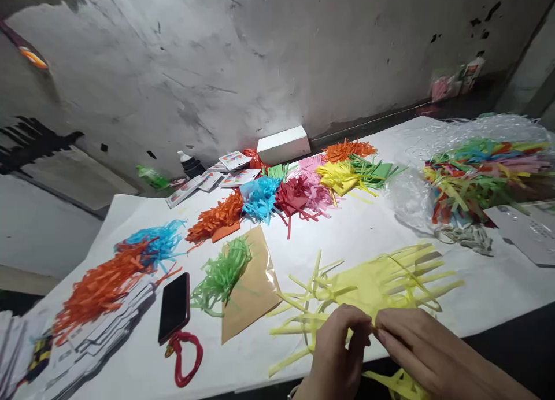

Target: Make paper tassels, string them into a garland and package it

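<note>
1. Hands: the left hand [336,345] and right hand [418,342] meet at the fingertips, both closed in a pinch on yellow strips [401,382]; the pinch point is largely hidden. The strips' loose ends hang below the right hand.
2. Location: the pinched strips are at the near edge of the counter [243,365]. A fringed yellow sheet [364,278] lies flat just beyond.
3. Risk, tearing: the strips look thin and could rip if pulled or twisted hard.
4. Risk, tangling: the sheet's ends splay and cross; a sleeve or wrist brushing them could knot or crease them.
5. Risk, dropping: a loosened pinch could let the strips slip off the edge.
6. Risk, mixing: the green fringe [225,273], partly on a brown sheet [255,290], lies near enough to be swept into the yellow.
7. Writing: the packets [234,160] bear coloured pictures; no wording is legible. The bottle [472,73] carries a label, too small to read. The phone [174,307] screen is dark. No brand can be confirmed.
</note>
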The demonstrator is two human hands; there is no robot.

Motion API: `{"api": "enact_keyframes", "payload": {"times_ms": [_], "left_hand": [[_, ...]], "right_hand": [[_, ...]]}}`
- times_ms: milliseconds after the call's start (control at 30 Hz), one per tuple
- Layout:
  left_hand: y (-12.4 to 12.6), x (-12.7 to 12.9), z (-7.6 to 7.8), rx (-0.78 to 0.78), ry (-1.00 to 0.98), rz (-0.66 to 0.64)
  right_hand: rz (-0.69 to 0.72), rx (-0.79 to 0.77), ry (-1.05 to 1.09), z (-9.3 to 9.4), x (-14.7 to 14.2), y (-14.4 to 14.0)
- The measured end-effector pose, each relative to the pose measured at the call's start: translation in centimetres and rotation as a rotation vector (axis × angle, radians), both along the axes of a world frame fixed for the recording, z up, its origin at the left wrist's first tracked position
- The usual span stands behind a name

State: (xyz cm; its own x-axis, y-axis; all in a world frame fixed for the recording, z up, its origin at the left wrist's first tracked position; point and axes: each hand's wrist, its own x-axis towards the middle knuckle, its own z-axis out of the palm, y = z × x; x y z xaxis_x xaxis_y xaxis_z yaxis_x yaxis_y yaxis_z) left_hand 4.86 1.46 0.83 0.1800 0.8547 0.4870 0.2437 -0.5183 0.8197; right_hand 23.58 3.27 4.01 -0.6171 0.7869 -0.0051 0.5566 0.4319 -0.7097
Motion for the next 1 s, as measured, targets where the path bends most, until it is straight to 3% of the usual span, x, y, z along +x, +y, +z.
{"api": "enact_keyframes", "payload": {"times_ms": [167, 300, 367, 433, 567, 633, 700, 867, 1000], "left_hand": [[0.2, -0.6, 0.5, -0.01, 0.088, -0.015], [0.2, -0.5, 0.0, 0.076, 0.142, 0.005], [0.2, -0.5, -0.2, 0.036, 0.129, -0.023], [0.2, -0.5, -0.2, -0.105, 0.023, -0.042], [0.3, -0.7, 0.1, -0.53, -0.256, -0.075], [0.4, -0.8, 0.1, -0.668, -0.293, -0.075], [0.4, -1.0, 0.2, -0.645, -0.22, -0.054], [-0.4, -1.5, -0.5, -0.438, 0.049, -0.032], [-1.3, -2.1, -1.3, -0.269, 0.101, 0.032]], "right_hand": [[0.012, -0.14, 0.029, 0.5, 0.4, 0.4], [0.006, -0.062, 0.047, -0.4, 0.5, 0.1], [0.011, -0.003, 0.044, -0.9, 0.4, 0.0], [0.004, 0.052, 0.061, -1.3, 0.4, 0.0], [0.01, 0.087, 0.118, -1.7, 0.3, 0.1], [0.015, 0.098, 0.128, -1.8, 0.4, 0.1], [0.024, 0.171, 0.13, -1.9, 0.3, 0.0], [0.081, 0.536, 0.117, -1.8, -0.7, 0.1], [0.092, 0.633, 0.15, -2.9, -1.0, 0.8]]}}
